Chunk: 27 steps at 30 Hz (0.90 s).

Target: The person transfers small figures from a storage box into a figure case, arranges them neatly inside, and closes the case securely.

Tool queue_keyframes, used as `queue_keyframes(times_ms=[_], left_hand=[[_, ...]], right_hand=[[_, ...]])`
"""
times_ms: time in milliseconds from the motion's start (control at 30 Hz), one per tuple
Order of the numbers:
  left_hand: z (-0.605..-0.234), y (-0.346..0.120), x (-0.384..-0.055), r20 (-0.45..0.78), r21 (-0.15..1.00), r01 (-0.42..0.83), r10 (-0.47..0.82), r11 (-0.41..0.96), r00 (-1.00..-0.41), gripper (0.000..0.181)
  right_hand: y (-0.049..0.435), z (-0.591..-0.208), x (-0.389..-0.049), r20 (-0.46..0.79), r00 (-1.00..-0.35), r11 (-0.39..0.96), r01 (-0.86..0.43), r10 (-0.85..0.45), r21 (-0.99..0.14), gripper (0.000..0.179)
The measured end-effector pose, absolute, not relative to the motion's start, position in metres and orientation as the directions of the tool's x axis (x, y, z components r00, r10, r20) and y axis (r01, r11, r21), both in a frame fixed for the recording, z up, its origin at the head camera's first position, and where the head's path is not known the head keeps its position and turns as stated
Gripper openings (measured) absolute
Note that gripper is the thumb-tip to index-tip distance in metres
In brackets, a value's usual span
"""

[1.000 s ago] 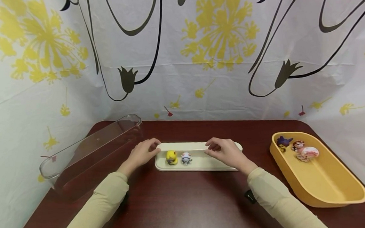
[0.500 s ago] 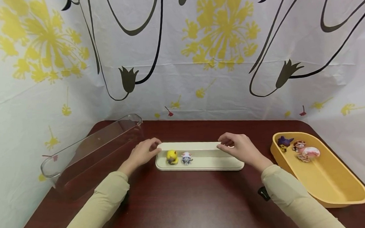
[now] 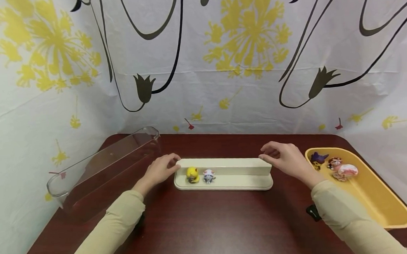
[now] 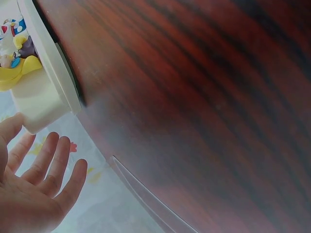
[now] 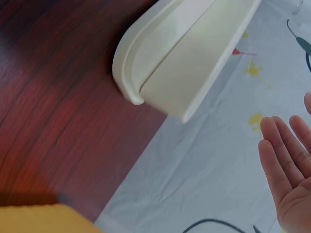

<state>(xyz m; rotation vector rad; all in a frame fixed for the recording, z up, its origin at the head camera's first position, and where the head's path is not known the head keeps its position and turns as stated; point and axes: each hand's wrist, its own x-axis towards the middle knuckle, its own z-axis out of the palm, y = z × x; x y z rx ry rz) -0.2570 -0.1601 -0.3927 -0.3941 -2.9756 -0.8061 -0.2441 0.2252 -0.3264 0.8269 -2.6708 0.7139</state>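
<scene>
The surface [image 3: 209, 227] is carrying everything. At its left a clear box [image 3: 104, 168] is lying; at its right a yellow tray [image 3: 368, 194] is holding small toys [image 3: 344, 172]. Between them the cream stand [image 3: 245, 181] is sitting flat, its step [image 3: 230, 163] running along the back — probably light, stiff plastic, smooth enough to slide, so best taken by both ends of the step. The left hand [image 3: 159, 169] is resting at the step's left end, fingers loosely spread. The right hand [image 3: 286, 159] is hovering beside the right end, fingers relaxed, holding nothing. The yellow toy [image 3: 192, 175] and white toy [image 3: 209, 176] are standing before the step, towards the left — likely light and easily tipped, best pinched by the sides.
</scene>
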Motion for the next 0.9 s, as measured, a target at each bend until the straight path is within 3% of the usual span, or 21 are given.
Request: queue_keyframes(times_ms=[900], left_hand=[[-0.393,-0.160,-0.257,0.104,0.494,0.256,0.235,0.831,-0.966,0.023]], right_hand=[[0.301,-0.296,-0.235,0.382,-0.868,0.838,-0.445,-0.317,-0.316,0.024]])
